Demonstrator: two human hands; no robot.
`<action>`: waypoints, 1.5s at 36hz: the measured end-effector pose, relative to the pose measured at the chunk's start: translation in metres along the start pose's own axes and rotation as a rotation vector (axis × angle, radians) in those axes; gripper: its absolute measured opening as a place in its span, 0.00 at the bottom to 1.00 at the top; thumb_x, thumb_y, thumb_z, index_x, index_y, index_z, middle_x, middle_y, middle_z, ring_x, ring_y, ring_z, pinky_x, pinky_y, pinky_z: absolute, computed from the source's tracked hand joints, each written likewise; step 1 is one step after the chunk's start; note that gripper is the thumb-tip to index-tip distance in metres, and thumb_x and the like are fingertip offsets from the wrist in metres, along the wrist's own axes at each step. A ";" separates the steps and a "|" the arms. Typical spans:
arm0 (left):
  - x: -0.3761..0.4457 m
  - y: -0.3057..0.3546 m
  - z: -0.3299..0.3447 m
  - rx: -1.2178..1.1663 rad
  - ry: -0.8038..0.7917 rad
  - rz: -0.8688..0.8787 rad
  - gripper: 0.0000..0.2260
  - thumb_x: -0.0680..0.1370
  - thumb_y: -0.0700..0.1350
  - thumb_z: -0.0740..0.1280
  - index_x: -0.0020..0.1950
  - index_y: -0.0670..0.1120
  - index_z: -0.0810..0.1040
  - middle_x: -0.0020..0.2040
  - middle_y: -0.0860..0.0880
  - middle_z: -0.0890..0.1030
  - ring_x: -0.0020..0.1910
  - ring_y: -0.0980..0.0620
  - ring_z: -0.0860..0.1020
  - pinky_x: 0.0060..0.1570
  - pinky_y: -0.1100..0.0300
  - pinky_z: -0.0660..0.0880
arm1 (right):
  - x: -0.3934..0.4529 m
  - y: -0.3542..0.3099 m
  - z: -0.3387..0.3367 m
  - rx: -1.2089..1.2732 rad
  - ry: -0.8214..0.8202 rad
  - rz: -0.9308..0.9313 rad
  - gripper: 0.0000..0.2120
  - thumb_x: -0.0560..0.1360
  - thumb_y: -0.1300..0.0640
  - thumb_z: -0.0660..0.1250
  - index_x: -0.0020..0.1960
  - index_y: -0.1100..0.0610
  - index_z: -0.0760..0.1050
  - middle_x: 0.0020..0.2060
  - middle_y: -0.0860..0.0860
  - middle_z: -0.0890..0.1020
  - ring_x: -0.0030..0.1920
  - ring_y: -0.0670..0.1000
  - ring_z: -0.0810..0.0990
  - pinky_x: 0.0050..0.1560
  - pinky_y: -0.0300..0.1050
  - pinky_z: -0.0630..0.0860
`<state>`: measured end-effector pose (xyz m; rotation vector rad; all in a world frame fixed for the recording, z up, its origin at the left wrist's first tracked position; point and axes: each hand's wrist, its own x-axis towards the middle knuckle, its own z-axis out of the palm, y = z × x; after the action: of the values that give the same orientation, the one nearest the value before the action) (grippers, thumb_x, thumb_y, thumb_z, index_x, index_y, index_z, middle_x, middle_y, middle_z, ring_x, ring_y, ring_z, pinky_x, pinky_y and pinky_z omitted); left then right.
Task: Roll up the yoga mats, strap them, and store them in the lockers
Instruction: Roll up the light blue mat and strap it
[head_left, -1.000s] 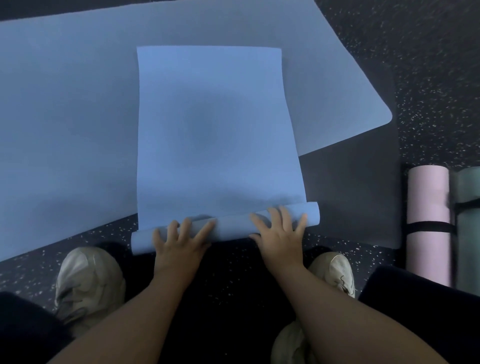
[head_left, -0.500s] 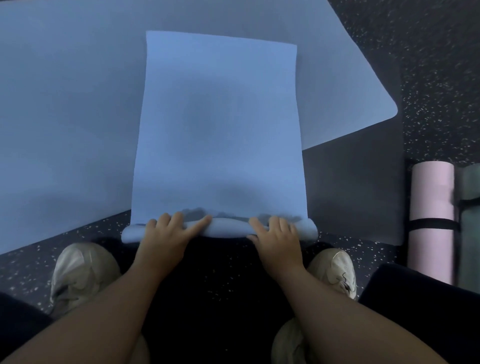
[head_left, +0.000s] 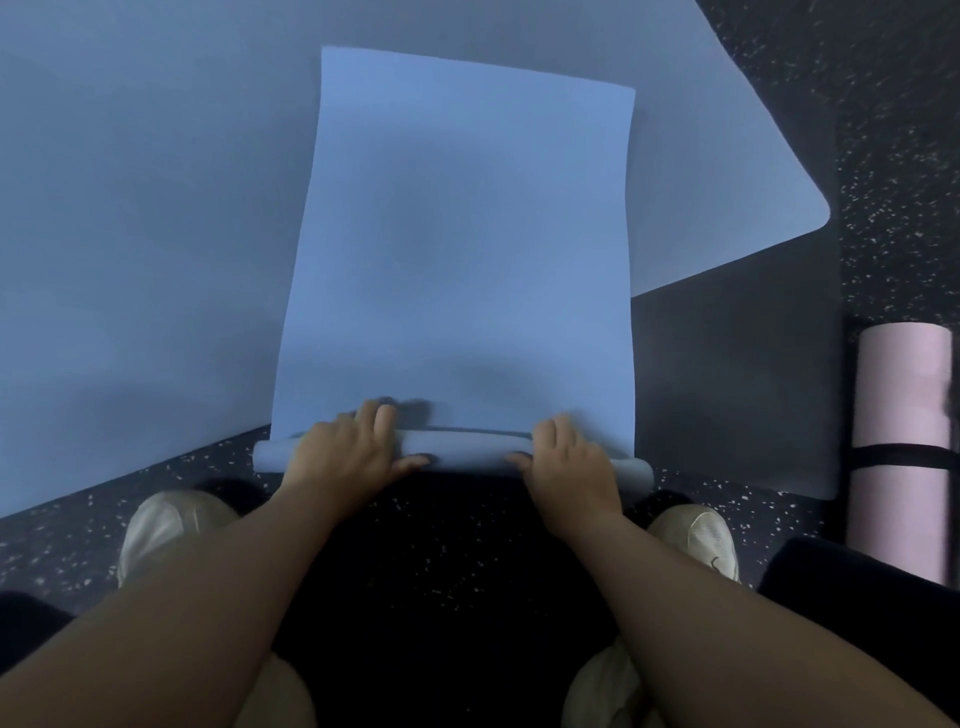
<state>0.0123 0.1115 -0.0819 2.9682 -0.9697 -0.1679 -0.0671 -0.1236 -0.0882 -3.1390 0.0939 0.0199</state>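
mat: small blue yoga mat (head_left: 457, 239) on floor, near end rolled, just ahead of the shoes (head_left: 171, 525)
left hand (head_left: 343, 457): curled over roll
right hand (head_left: 566, 460): curled over roll
handling: likely light, soft foam, springs open; grip roll near both ends

Dim light falls on a dark speckled floor (head_left: 893, 93).

The blue mat (head_left: 457, 249) looks like soft foam, matt and smooth, as does the larger grey-blue mat (head_left: 130, 234) beneath it. The dark mat (head_left: 737, 374) is matt too. The floor (head_left: 893, 93) is dark speckled rubber. The pink rolled mat (head_left: 901, 395) is matt foam, bound by a black band (head_left: 901, 456).
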 end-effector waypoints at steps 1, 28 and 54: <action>-0.002 -0.001 0.005 0.004 0.043 -0.006 0.34 0.80 0.66 0.40 0.43 0.39 0.69 0.34 0.41 0.73 0.24 0.44 0.72 0.21 0.59 0.65 | 0.001 -0.001 0.000 -0.006 0.031 0.002 0.20 0.78 0.42 0.50 0.41 0.58 0.64 0.34 0.55 0.73 0.29 0.55 0.72 0.27 0.46 0.66; -0.011 0.027 0.014 -0.397 0.334 0.052 0.08 0.74 0.38 0.65 0.53 0.39 0.75 0.50 0.42 0.79 0.52 0.44 0.73 0.58 0.50 0.67 | 0.023 -0.006 -0.011 -0.119 -0.114 0.121 0.21 0.75 0.42 0.55 0.40 0.59 0.75 0.35 0.54 0.75 0.36 0.56 0.73 0.40 0.48 0.58; 0.063 -0.011 -0.022 -0.483 -0.173 -0.021 0.13 0.81 0.45 0.63 0.63 0.43 0.78 0.57 0.41 0.76 0.60 0.40 0.71 0.64 0.54 0.62 | 0.012 -0.023 -0.021 0.263 -0.265 0.175 0.36 0.75 0.39 0.55 0.77 0.53 0.49 0.77 0.55 0.56 0.77 0.53 0.45 0.72 0.57 0.34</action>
<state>0.0717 0.0833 -0.0667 2.5492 -0.7737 -0.5778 -0.0534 -0.1016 -0.0673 -2.8249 0.3380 0.3880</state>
